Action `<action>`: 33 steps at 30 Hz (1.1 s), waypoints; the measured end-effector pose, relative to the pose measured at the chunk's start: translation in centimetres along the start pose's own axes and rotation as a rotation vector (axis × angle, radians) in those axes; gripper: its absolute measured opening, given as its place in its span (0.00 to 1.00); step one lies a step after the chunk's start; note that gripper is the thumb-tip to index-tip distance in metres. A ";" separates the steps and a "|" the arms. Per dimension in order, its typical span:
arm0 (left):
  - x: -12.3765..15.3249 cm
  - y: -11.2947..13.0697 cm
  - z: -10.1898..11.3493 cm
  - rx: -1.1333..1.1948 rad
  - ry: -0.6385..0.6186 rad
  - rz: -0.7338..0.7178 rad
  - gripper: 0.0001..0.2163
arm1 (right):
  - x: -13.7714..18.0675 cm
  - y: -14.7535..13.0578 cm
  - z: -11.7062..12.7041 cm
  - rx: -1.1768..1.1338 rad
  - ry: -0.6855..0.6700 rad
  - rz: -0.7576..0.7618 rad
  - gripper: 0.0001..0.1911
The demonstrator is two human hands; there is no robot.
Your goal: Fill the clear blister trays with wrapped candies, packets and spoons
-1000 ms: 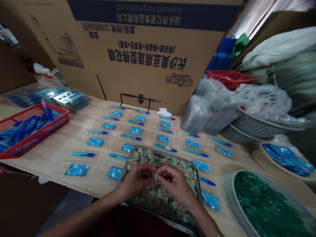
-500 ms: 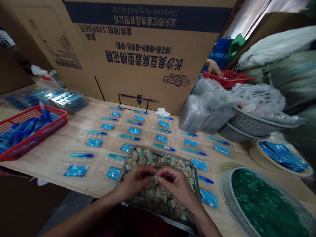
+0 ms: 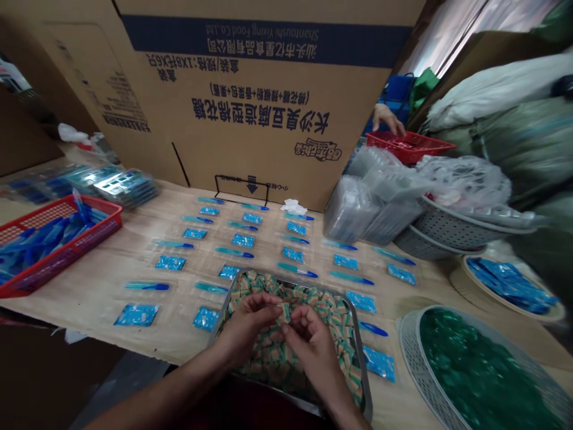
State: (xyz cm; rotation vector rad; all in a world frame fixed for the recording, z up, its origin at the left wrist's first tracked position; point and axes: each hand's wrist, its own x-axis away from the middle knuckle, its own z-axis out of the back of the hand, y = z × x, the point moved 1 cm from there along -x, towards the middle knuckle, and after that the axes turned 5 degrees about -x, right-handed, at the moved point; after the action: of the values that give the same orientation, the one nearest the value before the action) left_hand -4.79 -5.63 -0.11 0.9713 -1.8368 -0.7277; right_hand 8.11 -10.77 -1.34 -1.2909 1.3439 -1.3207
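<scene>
My left hand (image 3: 250,325) pinches a small striped candy piece (image 3: 285,313) between thumb and fingers, over a metal tray (image 3: 358,334). Close against that piece is the thumb of my right hand (image 3: 311,343); the right fingers are curled and parted from the thumb. Whether the right thumb presses on the candy is hard to tell. Under both hands the tray is heaped with similar candy pieces (image 3: 268,358), striped green and orange. Around the tray lie rows of clear plastic trays, each with a blue pen-shaped item (image 3: 298,270) and a blue sachet (image 3: 206,318).
A large cardboard box (image 3: 259,143) stands behind the rows. At left is a red basket (image 3: 114,215) of blue pen-shaped items. To the right are a basket of green packets (image 3: 483,364), a bowl of blue sachets (image 3: 510,283) and stacked clear trays (image 3: 351,206). Another person's hand (image 3: 388,119) is over a red basket (image 3: 430,144).
My hands have moved slightly apart, and the candy piece now shows between them. My right fingers have loosened from their pinch. The other person's hand has shifted a little over the red basket.
</scene>
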 end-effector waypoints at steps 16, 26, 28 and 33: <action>0.4 0.2 0.5 -0.246 -0.069 -0.160 0.12 | -0.6 -1.7 0.5 0.444 -0.117 0.309 0.13; -0.4 0.1 0.1 -0.345 -0.063 -0.206 0.13 | -1.9 -1.6 1.8 0.336 -0.053 0.216 0.06; -0.4 0.1 0.5 -0.388 -0.053 -0.221 0.16 | -4.4 -2.8 5.8 0.304 0.035 0.125 0.03; -0.8 -0.4 1.7 -0.479 0.000 -0.264 0.18 | -11.9 -6.0 18.9 0.388 0.496 0.022 0.11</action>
State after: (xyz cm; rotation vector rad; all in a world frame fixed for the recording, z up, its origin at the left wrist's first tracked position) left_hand -5.99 -4.97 -1.50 0.8948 -1.4458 -1.2595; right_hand 28.92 -1.05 1.59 -0.7070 1.3232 -1.8559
